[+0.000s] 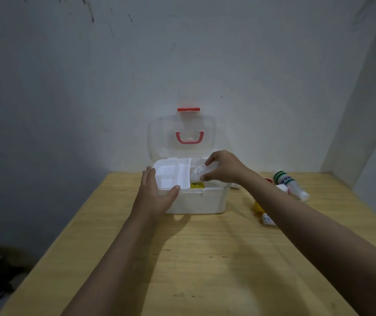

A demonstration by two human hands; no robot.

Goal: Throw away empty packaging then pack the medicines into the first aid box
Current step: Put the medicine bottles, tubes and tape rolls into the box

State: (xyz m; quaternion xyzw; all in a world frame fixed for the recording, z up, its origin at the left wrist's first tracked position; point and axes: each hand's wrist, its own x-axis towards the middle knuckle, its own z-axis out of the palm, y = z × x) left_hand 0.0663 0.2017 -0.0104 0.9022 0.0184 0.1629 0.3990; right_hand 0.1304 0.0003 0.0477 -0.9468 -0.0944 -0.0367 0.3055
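First aid box (196, 201): white plastic, standing on the wooden bench (205, 258) near the wall, its clear lid (183, 135) raised upright behind it, with a red latch (188, 109) at the lid's top edge and a red handle (189, 137) on its face. White divided tray (171, 176): seated in the left part of the box's top. Yellow item (197, 185): inside the box, seen below the tray's right edge. White bottle (201, 172): printed label, held tilted over the right part of the open box by the right hand (224, 166), fingers and thumb closed around it. Left hand (157, 193): fingers spread wide, lying against the box's left front corner, thumb on the front rim, holding nothing. White bottle with green bands (283, 179) and white tube (296, 191): lying on the bench to the right of the box. Second yellow item (257, 206) and small white packet (267, 219): on the bench nearer the viewer, partly hidden by the right forearm.
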